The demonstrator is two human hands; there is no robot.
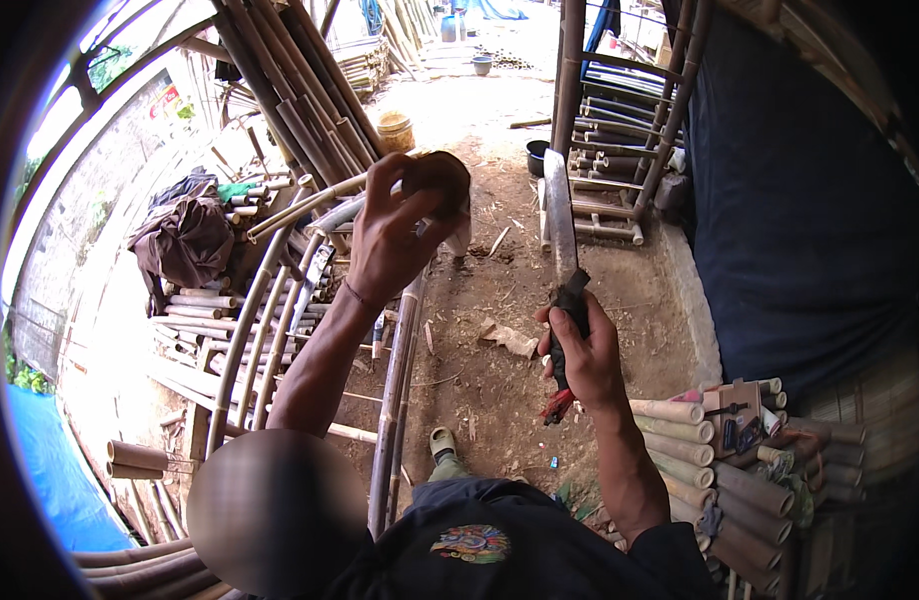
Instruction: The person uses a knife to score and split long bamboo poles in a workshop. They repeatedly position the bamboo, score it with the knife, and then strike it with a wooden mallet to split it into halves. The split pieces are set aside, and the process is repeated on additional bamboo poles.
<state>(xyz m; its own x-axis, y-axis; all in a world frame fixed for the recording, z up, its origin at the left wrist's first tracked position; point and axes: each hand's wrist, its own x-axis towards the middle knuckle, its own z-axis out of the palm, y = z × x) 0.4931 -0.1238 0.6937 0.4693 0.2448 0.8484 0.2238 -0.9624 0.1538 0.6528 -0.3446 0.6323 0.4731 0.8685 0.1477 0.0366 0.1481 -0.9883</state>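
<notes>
My right hand is wrapped round the dark, wrapped handle of a machete. Its broad grey blade points up and away, and red strands show at the handle's lower end. Farther forward on the left, my raised left hand grips a dark brown, round-ended piece with curled fingers. The kind of that piece is hard to make out, and my fingers cover part of it. Blade and dark piece are apart. Beyond my left hand, a thin bamboo pole slants down to the left.
Long bamboo poles stand close on my left, beside curved bamboo rails. Cut bamboo is stacked at lower right. A bamboo rack, a black bucket and a yellowish bucket stand ahead. Chips litter the dirt floor.
</notes>
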